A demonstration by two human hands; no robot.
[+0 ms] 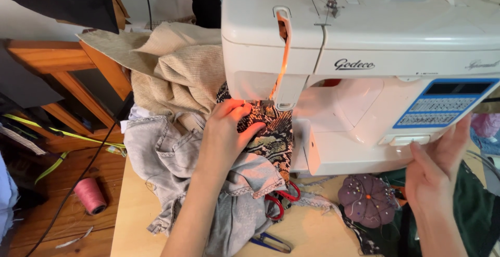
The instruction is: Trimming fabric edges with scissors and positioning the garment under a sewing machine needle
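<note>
A white sewing machine (364, 43) stands on a light wooden table (133, 210). My left hand (226, 132) lies flat on a snakeskin-patterned fabric (276, 134), fingers spread, pressing it down beside the presser foot and needle (267, 102). Grey fabric (172, 153) is bunched under my left wrist. My right hand (440, 160) is raised at the machine's right front, its thumb touching a white button bar (410, 140) below the blue control panel (442, 103). It holds nothing.
Beige fabric (179, 64) is heaped behind the grey one. Red-handled scissors (278, 202), small blue snips (271, 242) and a purple pincushion (367, 199) lie at the table front. Dark green cloth (476, 210) is at right. A pink thread spool (89, 195) stands on the floor.
</note>
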